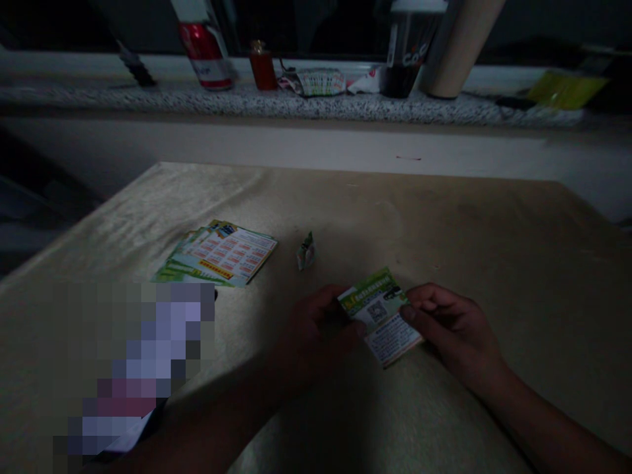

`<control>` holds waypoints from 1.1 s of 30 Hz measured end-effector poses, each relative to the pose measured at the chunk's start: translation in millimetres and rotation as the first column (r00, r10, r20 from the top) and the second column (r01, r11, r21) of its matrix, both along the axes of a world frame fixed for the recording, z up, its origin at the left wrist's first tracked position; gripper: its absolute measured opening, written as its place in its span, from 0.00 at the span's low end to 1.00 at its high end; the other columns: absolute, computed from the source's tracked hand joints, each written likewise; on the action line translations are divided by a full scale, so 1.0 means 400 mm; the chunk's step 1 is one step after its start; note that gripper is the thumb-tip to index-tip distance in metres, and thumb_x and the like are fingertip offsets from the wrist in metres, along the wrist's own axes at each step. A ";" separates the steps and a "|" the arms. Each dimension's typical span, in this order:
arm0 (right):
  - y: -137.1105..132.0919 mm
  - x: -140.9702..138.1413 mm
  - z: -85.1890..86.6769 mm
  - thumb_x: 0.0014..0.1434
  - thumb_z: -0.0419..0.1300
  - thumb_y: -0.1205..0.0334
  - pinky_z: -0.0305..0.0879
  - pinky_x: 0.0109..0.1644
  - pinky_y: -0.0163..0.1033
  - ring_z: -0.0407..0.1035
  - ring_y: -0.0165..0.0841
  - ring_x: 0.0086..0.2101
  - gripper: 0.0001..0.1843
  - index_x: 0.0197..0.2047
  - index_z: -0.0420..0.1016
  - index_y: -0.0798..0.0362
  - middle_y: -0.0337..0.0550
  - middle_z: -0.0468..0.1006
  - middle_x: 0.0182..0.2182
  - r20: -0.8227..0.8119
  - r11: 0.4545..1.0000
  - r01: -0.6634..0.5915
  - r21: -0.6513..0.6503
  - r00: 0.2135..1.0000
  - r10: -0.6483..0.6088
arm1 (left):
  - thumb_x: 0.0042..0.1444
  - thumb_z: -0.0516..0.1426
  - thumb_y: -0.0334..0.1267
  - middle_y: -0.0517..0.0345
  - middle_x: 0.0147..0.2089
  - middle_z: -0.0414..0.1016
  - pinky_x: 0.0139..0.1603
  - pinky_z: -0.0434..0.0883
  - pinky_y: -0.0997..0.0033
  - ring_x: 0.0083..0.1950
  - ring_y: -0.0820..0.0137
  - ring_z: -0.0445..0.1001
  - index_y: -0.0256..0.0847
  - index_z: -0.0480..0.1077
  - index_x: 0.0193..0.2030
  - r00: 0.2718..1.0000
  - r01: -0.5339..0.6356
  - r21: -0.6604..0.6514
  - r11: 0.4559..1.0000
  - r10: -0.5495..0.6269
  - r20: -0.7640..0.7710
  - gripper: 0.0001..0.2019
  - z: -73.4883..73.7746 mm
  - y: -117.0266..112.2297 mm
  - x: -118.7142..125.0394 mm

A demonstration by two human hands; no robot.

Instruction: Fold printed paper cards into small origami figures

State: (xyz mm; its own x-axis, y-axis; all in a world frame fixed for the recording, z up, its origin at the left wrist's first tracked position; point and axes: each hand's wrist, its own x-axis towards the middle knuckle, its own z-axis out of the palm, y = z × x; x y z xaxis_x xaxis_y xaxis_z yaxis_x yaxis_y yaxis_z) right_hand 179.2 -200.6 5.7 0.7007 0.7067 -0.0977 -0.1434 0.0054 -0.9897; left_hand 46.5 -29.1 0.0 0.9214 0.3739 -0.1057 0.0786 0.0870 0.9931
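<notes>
On the far windowsill [162, 100], toward the right, the white-lidded cup [409, 52] bears pale lettering, of which "CO" can be made out. The leaflet card [380, 322] at the near right carries a square QR code [377, 311]; its yellow heading on green and the small print below are too blurred to read. On the left, the uppermost card [237, 253] of the fanned stack [180, 266] shows a grid of red blocks, illegible. Print on the far red can [205, 56] and crumpled wrapper [320, 82] is unreadable.

Left of held card [379, 316], long object [160, 352] is masked by pixelation; card's fine print [392, 339] cannot be read.
</notes>
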 end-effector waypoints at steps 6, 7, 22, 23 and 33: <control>0.006 -0.004 0.007 0.57 0.70 0.60 0.69 0.30 0.32 0.73 0.28 0.26 0.07 0.32 0.77 0.52 0.37 0.79 0.26 -0.044 0.999 -0.016 0.052 0.999 0.018 | 0.55 0.64 0.35 0.50 0.45 0.83 0.48 0.76 0.62 0.46 0.62 0.81 0.37 0.74 0.47 1.000 0.015 0.005 1.000 -0.015 -0.013 0.13 -0.003 -0.001 -0.001; 0.007 -0.004 0.009 0.56 0.70 0.60 0.70 0.31 0.33 0.73 0.29 0.26 0.07 0.32 0.77 0.52 0.37 0.80 0.26 -0.053 0.998 -0.028 0.053 0.998 0.030 | 0.55 0.64 0.35 0.50 0.44 0.83 0.48 0.76 0.62 0.45 0.62 0.81 0.37 0.74 0.46 1.000 0.010 0.014 1.000 -0.010 -0.006 0.12 0.000 -0.002 0.000; 0.000 -0.005 0.002 0.58 0.69 0.61 0.69 0.31 0.32 0.72 0.28 0.26 0.09 0.31 0.74 0.52 0.36 0.79 0.25 -0.038 0.997 -0.060 0.037 0.997 0.062 | 0.56 0.62 0.33 0.52 0.43 0.83 0.46 0.76 0.67 0.44 0.65 0.81 0.36 0.74 0.44 0.999 0.005 -0.107 0.994 -0.001 0.035 0.09 0.009 -0.006 0.002; -0.001 -0.005 0.002 0.58 0.68 0.60 0.69 0.30 0.32 0.73 0.29 0.26 0.09 0.31 0.74 0.52 0.36 0.79 0.25 -0.018 0.998 -0.059 0.033 0.998 0.060 | 0.55 0.62 0.33 0.52 0.42 0.83 0.46 0.76 0.67 0.44 0.65 0.81 0.37 0.75 0.43 0.999 -0.001 -0.126 0.992 0.006 0.037 0.08 0.009 -0.005 0.002; -0.033 0.026 -0.017 0.58 0.65 0.72 0.76 0.47 0.43 0.78 0.38 0.43 0.25 0.56 0.75 0.40 0.43 0.82 0.45 0.679 0.994 -0.096 0.046 0.733 0.039 | 0.53 0.64 0.34 0.56 0.37 0.82 0.40 0.76 0.69 0.37 0.68 0.80 0.38 0.75 0.40 0.999 -0.025 -0.300 0.954 0.035 0.026 0.08 -0.002 0.011 0.000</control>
